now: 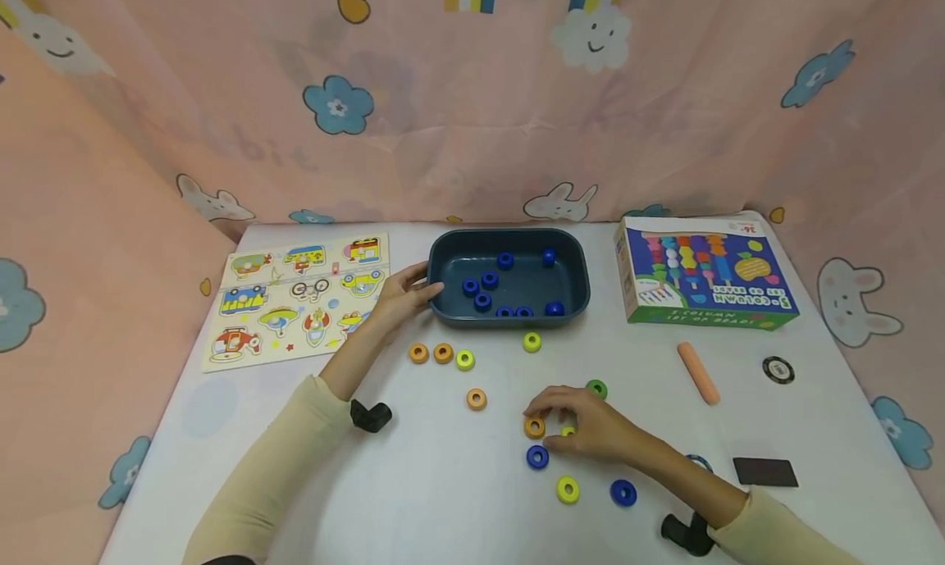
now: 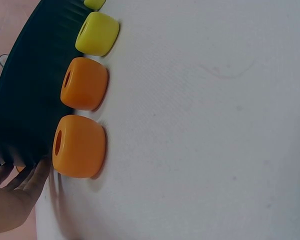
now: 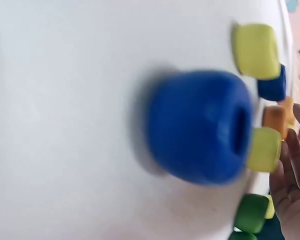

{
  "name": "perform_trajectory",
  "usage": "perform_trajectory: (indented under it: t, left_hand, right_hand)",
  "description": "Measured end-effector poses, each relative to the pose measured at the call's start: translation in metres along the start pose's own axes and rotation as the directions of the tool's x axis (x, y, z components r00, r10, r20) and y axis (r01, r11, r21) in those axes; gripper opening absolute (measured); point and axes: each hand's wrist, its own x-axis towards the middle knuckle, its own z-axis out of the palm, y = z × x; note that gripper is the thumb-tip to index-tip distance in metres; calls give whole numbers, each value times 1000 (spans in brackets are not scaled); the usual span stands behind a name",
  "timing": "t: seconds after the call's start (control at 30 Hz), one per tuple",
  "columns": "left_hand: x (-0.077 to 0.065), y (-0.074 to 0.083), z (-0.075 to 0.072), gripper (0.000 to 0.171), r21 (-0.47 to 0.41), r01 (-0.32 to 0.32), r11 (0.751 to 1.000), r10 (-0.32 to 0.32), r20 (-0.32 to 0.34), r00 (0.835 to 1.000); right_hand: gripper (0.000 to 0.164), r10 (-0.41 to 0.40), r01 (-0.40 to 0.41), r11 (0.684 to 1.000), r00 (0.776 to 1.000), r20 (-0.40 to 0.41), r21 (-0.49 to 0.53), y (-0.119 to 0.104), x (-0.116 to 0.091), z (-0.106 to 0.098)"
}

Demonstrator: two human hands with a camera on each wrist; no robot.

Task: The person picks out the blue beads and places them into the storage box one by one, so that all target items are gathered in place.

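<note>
My left hand (image 1: pixel 404 298) grips the left end of a dark blue-green tray (image 1: pixel 509 321), its thumb at the rim; the left wrist view shows fingers (image 2: pixel 37 182) against the outer wall. Several blue beads (image 1: pixel 489 280) lie inside the tray. My right hand (image 1: pixel 591 424) hovers low over the table with thumb and fingers apart. An orange bead (image 1: pixel 535 427) sits just off its fingertips, and a yellow bead (image 1: pixel 568 431) shows partly beneath the hand. Beside the thumb lies a blue bead (image 1: pixel 537 457). A green bead (image 1: pixel 596 389) is partly hidden behind the hand.
More orange beads (image 1: pixel 418 353) and yellow beads (image 1: pixel 531 342) lie in front of the tray. To the left is a picture puzzle board (image 1: pixel 295 303). On the right are a bead-set box (image 1: pixel 705 274), an orange stick (image 1: pixel 698 373), a round chip (image 1: pixel 778 370) and a dark card (image 1: pixel 765 471).
</note>
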Motion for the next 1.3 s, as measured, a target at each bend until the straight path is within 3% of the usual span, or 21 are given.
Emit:
perform_trajectory:
  t: [0.17, 0.43, 0.6, 0.73, 0.9, 1.1, 1.3]
  left_hand:
    - [0, 1, 0, 60, 3, 2, 1000, -2, -4, 1000]
    - [-1, 3, -1, 61, 13, -1, 1000, 1, 0, 1000]
    - [-1, 3, -1, 60, 11, 1, 1000, -1, 1, 1000]
    - [0, 2, -1, 61, 17, 3, 1000, -3, 4, 1000]
    - [-1, 1, -1, 62, -7, 16, 1000, -16, 11, 1000]
    - [-7, 7, 1, 62, -46, 27, 999, -25, 36, 999]
    - [-18, 19, 6, 62, -29, 14, 999, -13, 43, 999]
  right_hand:
    - [36, 0, 2, 999, 1000, 31, -41, 7, -2, 10]
    - [39, -81, 84, 994, 996, 38, -72, 3, -6, 15]
    - [36, -147, 163, 963, 985, 87, -217, 0, -9, 23]
    - [31, -145, 162, 949, 986, 80, -271, -2, -9, 28]
    - [32, -140, 139, 982, 990, 5, -130, -4, -6, 21]
    - [35, -79, 84, 996, 987, -140, 34, -15, 8, -7]
    - [36, -65, 104, 989, 945, -319, 105, -40, 31, -49]
